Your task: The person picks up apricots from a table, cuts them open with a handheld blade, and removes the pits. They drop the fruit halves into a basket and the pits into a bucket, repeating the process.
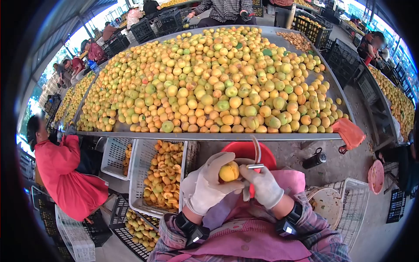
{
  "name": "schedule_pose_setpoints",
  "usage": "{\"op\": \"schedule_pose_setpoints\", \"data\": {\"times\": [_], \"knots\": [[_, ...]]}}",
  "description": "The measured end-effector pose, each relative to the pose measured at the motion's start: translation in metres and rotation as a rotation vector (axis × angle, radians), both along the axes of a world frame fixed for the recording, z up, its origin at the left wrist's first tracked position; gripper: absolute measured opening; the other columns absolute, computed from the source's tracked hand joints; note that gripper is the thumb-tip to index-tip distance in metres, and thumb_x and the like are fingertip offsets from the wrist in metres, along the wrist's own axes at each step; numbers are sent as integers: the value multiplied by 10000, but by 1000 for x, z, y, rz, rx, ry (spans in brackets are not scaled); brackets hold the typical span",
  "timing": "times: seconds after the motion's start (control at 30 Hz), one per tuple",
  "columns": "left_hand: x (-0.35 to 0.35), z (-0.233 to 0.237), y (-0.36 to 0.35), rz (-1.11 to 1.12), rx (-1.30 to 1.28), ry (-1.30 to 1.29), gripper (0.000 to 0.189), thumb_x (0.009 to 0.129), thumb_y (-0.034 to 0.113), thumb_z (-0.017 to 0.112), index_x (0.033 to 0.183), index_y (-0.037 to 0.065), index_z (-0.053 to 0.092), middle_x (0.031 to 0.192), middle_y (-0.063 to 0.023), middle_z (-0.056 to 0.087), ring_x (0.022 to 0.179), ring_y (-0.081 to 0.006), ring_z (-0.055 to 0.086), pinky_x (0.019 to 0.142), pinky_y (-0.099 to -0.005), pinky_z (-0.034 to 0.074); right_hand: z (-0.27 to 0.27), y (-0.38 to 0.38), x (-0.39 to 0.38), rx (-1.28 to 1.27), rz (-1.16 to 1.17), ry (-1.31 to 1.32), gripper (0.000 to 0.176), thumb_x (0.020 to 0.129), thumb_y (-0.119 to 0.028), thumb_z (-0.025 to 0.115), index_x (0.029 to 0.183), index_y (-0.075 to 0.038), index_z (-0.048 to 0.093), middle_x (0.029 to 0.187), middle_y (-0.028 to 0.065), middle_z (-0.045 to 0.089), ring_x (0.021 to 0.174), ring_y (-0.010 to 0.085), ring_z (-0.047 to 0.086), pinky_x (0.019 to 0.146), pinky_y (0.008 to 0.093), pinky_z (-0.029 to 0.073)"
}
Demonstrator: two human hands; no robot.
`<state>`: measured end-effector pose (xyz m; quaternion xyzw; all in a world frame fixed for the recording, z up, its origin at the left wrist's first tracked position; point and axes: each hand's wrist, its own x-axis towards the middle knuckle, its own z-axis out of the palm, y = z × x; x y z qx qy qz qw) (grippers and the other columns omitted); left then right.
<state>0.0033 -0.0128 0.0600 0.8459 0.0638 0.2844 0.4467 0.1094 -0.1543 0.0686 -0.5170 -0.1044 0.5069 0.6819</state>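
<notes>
My left hand [211, 183], in a pale glove, is closed around a yellow-orange fruit [229, 171] with a dark line across its skin. Just to the right, my gloved right hand [264, 185] grips a knife with a red handle [252, 190] and a curved metal blade [257, 150] pointing up. The two hands are close together above my lap, in front of a red basin [266, 153]. Beyond them a metal table [209, 136] bears a large heap of yellow and orange fruits [196, 83].
A white crate [136, 192] of halved fruits stands left, near a black crate [115, 225]. To the right are a black bottle [315, 158], a white bucket [329, 205] and an orange bag [350, 133]. A person in red [65, 170] sits left; another person [222, 11] sits across the table.
</notes>
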Motion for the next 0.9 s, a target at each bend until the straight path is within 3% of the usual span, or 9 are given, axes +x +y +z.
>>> {"op": "schedule_pose_setpoints", "data": {"times": [0.07, 0.23, 0.27, 0.4, 0.5, 0.63, 0.67, 0.73, 0.9], "knots": [[-1, 3, -4, 25, 31, 56, 707, 605, 120, 868, 1240, 53, 563, 1229, -182, 573, 1044, -349, 623, 881, -397, 519, -1, 0, 1, 48, 75, 37, 456, 955, -278, 593, 1301, 11, 525, 785, 47, 643, 489, 108, 583, 415, 207, 437], [-2, 6, -1, 55, 188, 88, 725, 597, 168, 853, 1257, 55, 572, 1265, -181, 555, 1078, -324, 619, 863, -376, 539, -9, -1, -4, 31, 112, -24, 497, 938, -300, 611, 1308, 12, 496, 876, 47, 643, 488, 86, 537, 409, 206, 424], [-3, 12, -3, 114, 326, 116, 701, 618, 241, 838, 1244, 68, 574, 1208, -168, 584, 1036, -326, 633, 832, -385, 547, -10, 2, -5, 30, 92, -34, 494, 933, -297, 615, 1299, 13, 497, 881, 46, 644, 490, 86, 539, 410, 205, 423], [-11, 38, -3, 96, 354, 364, 585, 697, 352, 771, 1202, 126, 584, 1011, -121, 659, 898, -295, 666, 729, -382, 553, -7, 6, -7, 49, 92, -36, 429, 927, -205, 585, 1275, 25, 482, 854, 74, 657, 456, 109, 550, 389, 217, 432], [-16, 32, 0, 75, 349, 306, 583, 716, 395, 773, 1205, 144, 578, 941, -117, 663, 864, -290, 673, 689, -371, 553, -12, 10, -8, 109, 136, -4, 414, 921, -192, 586, 1266, 17, 489, 835, 82, 653, 467, 115, 562, 393, 220, 447], [-22, 27, 1, 40, 350, 330, 677, 773, 529, 691, 1298, 144, 506, 983, -78, 686, 833, -255, 693, 836, -466, 447, -19, 13, -7, 114, 213, 32, 385, 919, -184, 573, 1252, -8, 497, 794, 90, 643, 490, 120, 577, 396, 220, 460], [-23, 28, 2, 43, 351, 329, 677, 773, 529, 691, 1298, 144, 506, 983, -78, 686, 833, -255, 693, 836, -466, 447, -22, 12, -6, 115, 254, 67, 380, 919, -189, 570, 1250, -17, 499, 783, 89, 639, 497, 121, 581, 399, 221, 462], [-23, 29, 3, 53, 415, 220, 658, 688, 399, 806, 1224, 114, 552, 883, -125, 653, 809, -313, 661, 657, -367, 547, -25, 9, -8, 89, 266, 79, 380, 917, -202, 563, 1248, -26, 498, 756, 74, 622, 490, 120, 571, 399, 227, 457], [-22, -3, 4, 38, 394, 77, 648, 702, 333, 804, 1230, 70, 535, 908, -137, 665, 815, -339, 660, 732, -421, 537, -17, 13, -22, 232, 122, 69, 372, 922, -215, 548, 1237, -27, 484, 740, 69, 603, 459, 121, 543, 388, 233, 447]]}}
